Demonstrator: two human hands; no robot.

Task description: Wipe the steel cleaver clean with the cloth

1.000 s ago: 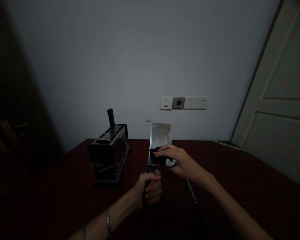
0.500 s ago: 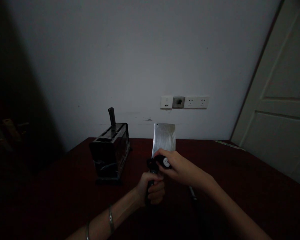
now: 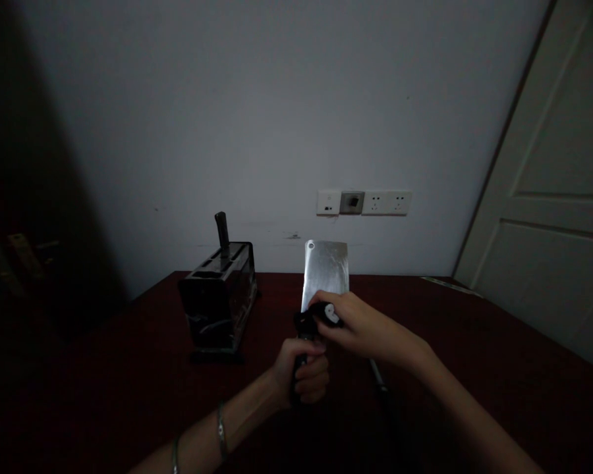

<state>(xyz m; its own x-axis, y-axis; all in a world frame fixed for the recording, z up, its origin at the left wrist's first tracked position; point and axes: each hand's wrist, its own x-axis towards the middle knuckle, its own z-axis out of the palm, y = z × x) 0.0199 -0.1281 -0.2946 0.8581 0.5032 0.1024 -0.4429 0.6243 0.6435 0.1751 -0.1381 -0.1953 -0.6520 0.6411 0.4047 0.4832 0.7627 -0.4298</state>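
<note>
Above dark-red table [image 3: 454, 316], cleaver [image 3: 327, 268], grey wall [image 3: 267, 118]

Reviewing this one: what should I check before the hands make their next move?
1. Left hand closed round the handle of the cleaver: ok.
2. Right hand gripping the black cloth: ok.
3. Right hand clear of the cutting edge: cannot tell, contact hidden.
4. Slotted block upright on the table: ok.
5. Long thin object near the right hand identifiable: not ok, mostly in shadow.
</note>
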